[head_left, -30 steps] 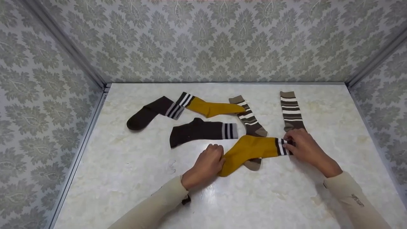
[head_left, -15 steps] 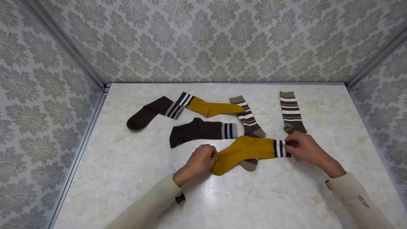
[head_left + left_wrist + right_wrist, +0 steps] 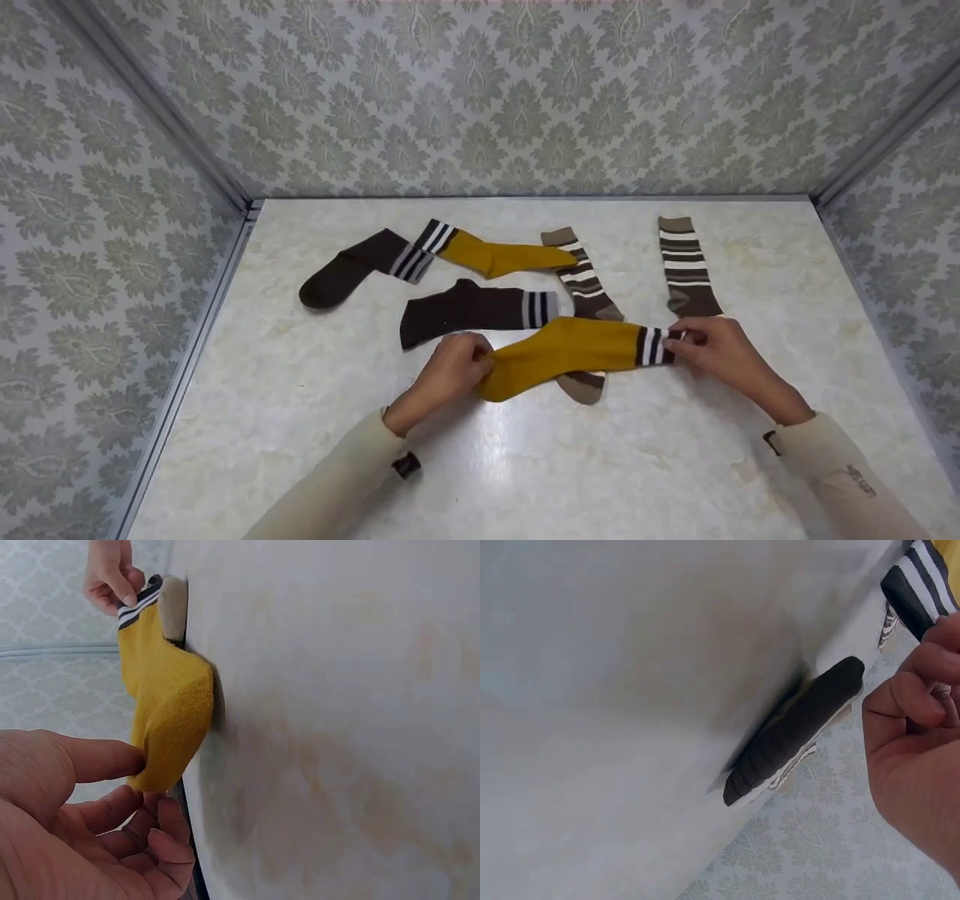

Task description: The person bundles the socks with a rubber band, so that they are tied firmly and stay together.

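A mustard sock (image 3: 566, 346) with a black-and-white striped cuff is stretched between my two hands. My left hand (image 3: 448, 371) pinches its toe between thumb and fingers, which the left wrist view shows up close. At the other end my right hand (image 3: 724, 356) pinches the striped cuff (image 3: 921, 583). The held sock overlaps a brown striped sock whose beige toe (image 3: 583, 388) sticks out below it. Just beyond my right hand lies another brown striped sock (image 3: 686, 262).
Behind the held sock lie a dark brown sock (image 3: 469, 311) with a grey striped cuff, a second mustard sock (image 3: 502, 256) and another dark brown sock (image 3: 337, 277) at left. Patterned walls (image 3: 480, 97) enclose the white table (image 3: 300, 435).
Both hands have shifted left with the mustard sock, my left hand further and slightly away from me. The sock looks more stretched out. The beige toe under it has slid a little left.
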{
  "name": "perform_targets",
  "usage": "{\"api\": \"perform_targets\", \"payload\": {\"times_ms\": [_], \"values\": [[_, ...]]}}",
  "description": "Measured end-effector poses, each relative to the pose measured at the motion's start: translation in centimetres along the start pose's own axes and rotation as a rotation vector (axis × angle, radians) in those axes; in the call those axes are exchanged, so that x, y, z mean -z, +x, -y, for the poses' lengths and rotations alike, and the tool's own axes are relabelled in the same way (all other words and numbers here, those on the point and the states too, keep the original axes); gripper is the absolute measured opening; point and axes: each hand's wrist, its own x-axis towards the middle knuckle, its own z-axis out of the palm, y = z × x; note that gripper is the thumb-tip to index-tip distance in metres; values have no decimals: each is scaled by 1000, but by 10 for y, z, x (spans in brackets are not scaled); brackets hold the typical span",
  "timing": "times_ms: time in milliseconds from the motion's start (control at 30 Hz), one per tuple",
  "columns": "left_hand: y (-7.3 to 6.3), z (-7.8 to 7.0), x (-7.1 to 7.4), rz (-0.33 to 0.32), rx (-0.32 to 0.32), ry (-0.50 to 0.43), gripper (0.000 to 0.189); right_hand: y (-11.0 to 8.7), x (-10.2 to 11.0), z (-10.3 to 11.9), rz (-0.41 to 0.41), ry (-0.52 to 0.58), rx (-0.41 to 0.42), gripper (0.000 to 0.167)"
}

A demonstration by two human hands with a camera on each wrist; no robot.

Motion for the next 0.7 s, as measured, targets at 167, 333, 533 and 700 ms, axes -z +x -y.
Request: {"api": "perform_targets", "payload": {"times_ms": [167,333,533,700], "values": [[-6,-8,13,-18,41,-36,10,-1,-2,3,-21,58,-9,20],[-10,-4,18,-54,74,-53,11,-1,-3,7,-29,127,-4,19],[-15,-5,25,-100,63,-81,12,0,-3,14,-50,182,7,19],[-18,-6,30,-111,78,-168,12,-1,-2,21,-79,249,25,19]]}}
